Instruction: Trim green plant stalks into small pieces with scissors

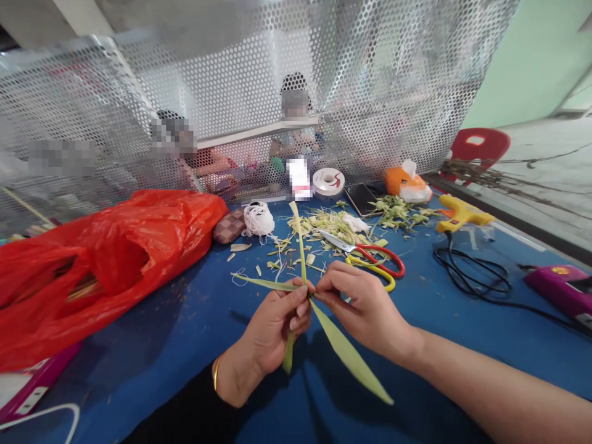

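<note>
Pale green leaf strips (pixel 348 350), like corn husk, cross one another above the blue table. My left hand (pixel 277 327) pinches them at the crossing between thumb and fingers. From the other side, my right hand (pixel 363 305) closes its thumb and fingertips on the same crossing. One strip points up, one left, one hangs below my left hand, and a broad one slants down to the right. The exact fold is hidden by my fingertips. Just beyond my right hand lie scissors (pixel 388 264) with red and yellow handles, blades slightly apart.
A red plastic bag (pixel 152 246) covers the left side. Leaf scraps (pixel 319 225), white string (pixel 259 219), a ribbon roll (pixel 328 182) and phone (pixel 361 200) lie behind. A yellow glue gun (pixel 462 213) trails a black cord at right. People sit behind the perforated screen (pixel 222 80).
</note>
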### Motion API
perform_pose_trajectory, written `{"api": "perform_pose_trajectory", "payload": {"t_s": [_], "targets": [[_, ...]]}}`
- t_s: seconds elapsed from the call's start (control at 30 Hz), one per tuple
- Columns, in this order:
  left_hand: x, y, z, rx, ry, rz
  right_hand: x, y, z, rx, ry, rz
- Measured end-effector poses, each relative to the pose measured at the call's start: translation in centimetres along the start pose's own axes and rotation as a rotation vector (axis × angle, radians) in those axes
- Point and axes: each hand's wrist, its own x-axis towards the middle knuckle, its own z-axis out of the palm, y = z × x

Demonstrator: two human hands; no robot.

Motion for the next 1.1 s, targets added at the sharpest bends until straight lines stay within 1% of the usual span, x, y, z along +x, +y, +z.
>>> {"api": "perform_pose_trajectory", "payload": {"t_s": [0.1, 0.17, 0.33, 0.43, 0.57, 0.7, 0.8, 0.9, 1.03, 1.1], "targets": [[-0.05, -0.02, 0.10, 0.106, 0.049, 0.084, -0.08, 0.06, -0.20, -0.055, -0.002, -0.019], [-0.14, 0.06, 0.25, 0.194, 0.092, 0.113, -0.17, 0.04, -0.24, -0.104, -0.019, -0.048], [-0.19, 0.31, 0.42, 0.343, 0.101, 0.146, -0.27, 0.02, -0.22, -0.231, -0.078, -0.113], [-0.10, 0.48, 0.37, 0.403, 0.124, 0.162, -0.16, 0.08, -0.36, -0.266, -0.096, -0.103], [0.05, 0.62, 0.26, 0.461, 0.187, 0.172, -0.09, 0.27, -0.39, -0.285, -0.094, -0.089], [0.14, 0.55, 0.26, 0.451, 0.211, 0.135, -0.26, 0.37, -0.08, -0.369, -0.107, -0.154], [0.13, 0.51, 0.36, 0.416, 0.218, 0.105, -0.32, 0.39, -0.02, -0.371, -0.113, -0.150], [0.10, 0.56, 0.28, 0.313, 0.199, 0.078, -0.24, 0.46, -0.13, -0.304, -0.104, -0.110], [0.11, 0.76, -0.15, 0.150, 0.136, -0.009, -0.07, 0.62, -0.16, -0.180, -0.067, -0.055], [0.12, 0.84, -0.34, 0.114, 0.120, -0.009, 0.03, 0.72, -0.15, -0.114, -0.066, -0.017]]}}
